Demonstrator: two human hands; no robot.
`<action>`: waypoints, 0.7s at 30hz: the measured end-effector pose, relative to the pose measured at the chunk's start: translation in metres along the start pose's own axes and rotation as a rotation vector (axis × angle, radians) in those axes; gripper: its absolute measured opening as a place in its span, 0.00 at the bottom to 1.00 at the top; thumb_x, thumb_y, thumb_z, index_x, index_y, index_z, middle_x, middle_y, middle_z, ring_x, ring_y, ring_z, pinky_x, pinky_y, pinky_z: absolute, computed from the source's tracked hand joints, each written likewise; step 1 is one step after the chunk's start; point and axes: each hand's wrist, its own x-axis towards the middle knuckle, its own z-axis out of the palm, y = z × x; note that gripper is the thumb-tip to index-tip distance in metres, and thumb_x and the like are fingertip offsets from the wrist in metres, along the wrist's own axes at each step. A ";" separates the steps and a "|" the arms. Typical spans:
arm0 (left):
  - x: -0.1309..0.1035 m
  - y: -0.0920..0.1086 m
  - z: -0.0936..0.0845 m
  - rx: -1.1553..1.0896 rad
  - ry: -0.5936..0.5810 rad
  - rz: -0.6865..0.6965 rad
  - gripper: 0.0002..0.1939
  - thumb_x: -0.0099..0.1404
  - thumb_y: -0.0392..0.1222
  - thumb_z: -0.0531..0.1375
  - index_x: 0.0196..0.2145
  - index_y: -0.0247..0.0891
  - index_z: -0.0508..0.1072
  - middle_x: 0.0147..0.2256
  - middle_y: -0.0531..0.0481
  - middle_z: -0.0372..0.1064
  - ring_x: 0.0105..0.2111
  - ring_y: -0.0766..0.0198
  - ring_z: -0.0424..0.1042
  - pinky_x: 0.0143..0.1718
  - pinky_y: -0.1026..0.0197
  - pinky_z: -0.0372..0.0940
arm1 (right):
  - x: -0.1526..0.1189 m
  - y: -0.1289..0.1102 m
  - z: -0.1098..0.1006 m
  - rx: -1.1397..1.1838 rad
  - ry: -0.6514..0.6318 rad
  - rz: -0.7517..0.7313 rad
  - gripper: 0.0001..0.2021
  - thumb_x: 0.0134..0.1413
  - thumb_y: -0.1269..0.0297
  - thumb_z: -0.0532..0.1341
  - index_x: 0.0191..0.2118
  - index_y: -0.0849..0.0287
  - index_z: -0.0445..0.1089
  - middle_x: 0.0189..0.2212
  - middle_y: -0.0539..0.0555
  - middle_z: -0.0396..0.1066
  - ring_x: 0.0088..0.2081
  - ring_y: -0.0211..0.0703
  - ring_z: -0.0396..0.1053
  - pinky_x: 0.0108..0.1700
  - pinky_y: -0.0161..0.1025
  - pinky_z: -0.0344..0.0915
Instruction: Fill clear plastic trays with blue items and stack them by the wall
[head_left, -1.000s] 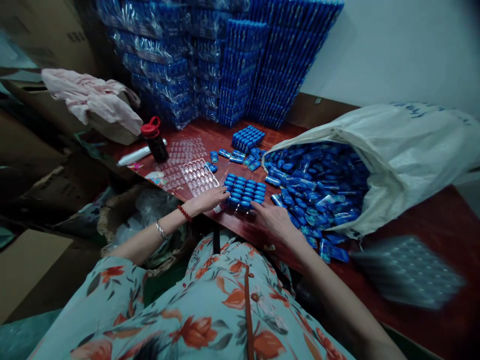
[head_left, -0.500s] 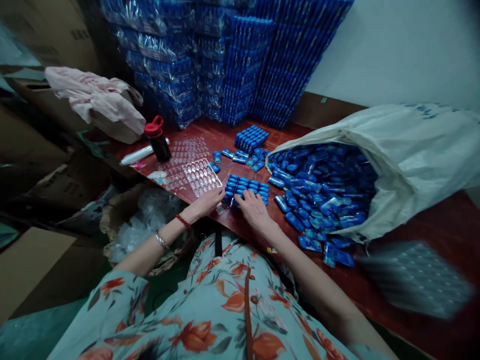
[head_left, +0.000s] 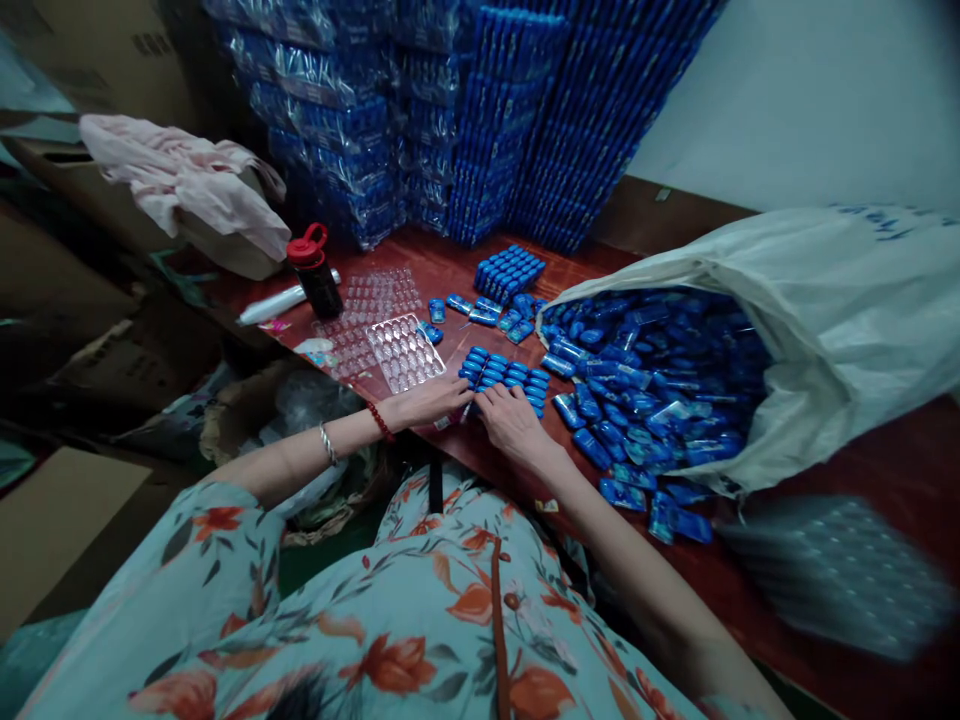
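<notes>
A block of small blue wrapped packets (head_left: 504, 375) lies in neat rows on the red table in front of me; a tray under it cannot be made out. My left hand (head_left: 441, 398) holds its left front corner, fingers pressed together. At the front edge, my right hand (head_left: 516, 428) has its fingers bent over the nearest packets. The fingertips are partly hidden. Just left of the block lies a clear blister tray (head_left: 405, 353) with empty hollows. Loose blue packets (head_left: 486, 312) are scattered behind it, near a second filled block (head_left: 510, 272).
A white sack (head_left: 825, 290) lies on its side at the right, spilling many blue packets (head_left: 637, 400). More clear trays (head_left: 379, 295) and a red-capped bottle (head_left: 315, 275) stand left. Tall blue stacks (head_left: 510, 120) rise behind. A blurred clear tray (head_left: 847, 570) sits at the right edge.
My left forearm has swung outward and its hand has shifted slightly right along the block. My right hand stays at the front edge. The view has moved a little.
</notes>
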 end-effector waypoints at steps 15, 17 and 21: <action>0.000 0.008 0.000 -0.053 -0.016 -0.076 0.13 0.63 0.25 0.46 0.40 0.34 0.65 0.38 0.44 0.64 0.37 0.60 0.65 0.39 0.59 0.62 | -0.014 0.032 -0.022 0.289 0.288 0.274 0.14 0.62 0.60 0.50 0.47 0.57 0.68 0.41 0.58 0.71 0.42 0.47 0.66 0.40 0.40 0.56; -0.001 0.009 0.001 -0.072 0.003 -0.099 0.12 0.63 0.25 0.46 0.39 0.35 0.65 0.38 0.44 0.64 0.37 0.60 0.64 0.40 0.59 0.61 | -0.017 0.036 -0.024 0.363 0.271 0.331 0.15 0.63 0.58 0.49 0.48 0.57 0.67 0.41 0.57 0.72 0.39 0.46 0.69 0.36 0.38 0.58; -0.005 0.014 0.008 -0.083 0.051 -0.168 0.12 0.62 0.26 0.47 0.39 0.35 0.65 0.39 0.44 0.64 0.37 0.60 0.64 0.40 0.59 0.61 | -0.018 0.035 -0.021 0.439 0.243 0.350 0.16 0.62 0.57 0.49 0.49 0.54 0.68 0.34 0.54 0.75 0.32 0.45 0.71 0.30 0.35 0.57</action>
